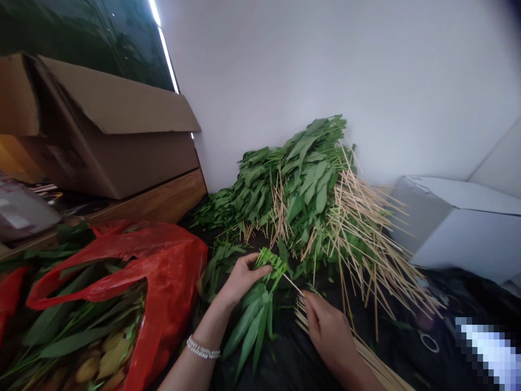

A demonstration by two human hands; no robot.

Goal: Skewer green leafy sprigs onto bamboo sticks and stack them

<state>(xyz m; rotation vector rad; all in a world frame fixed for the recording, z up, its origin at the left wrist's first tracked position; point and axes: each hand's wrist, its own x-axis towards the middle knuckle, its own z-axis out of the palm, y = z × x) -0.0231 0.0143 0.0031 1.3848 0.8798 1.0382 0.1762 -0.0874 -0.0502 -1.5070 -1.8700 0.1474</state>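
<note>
My left hand [243, 278] is closed round a small bunch of green stems [272, 262], whose long leaves [250, 326] hang down below it. In my right hand [328, 325] a thin wooden skewer [293, 285] is pinched near its end, and its other end runs into the stems. Under my right hand lies a bundle of loose skewers [380, 369]. Just beyond both hands rises a big heap of leafy greens [309, 179], with many skewers [366, 228] sticking out of its right side.
A red plastic bag [175, 271] with leafy stalks stands at the left. Behind it an open cardboard box [134, 157] rests on a wooden ledge [163, 203]. At the right stands a white box [468, 233]. Black sheeting [407, 331] covers the work surface.
</note>
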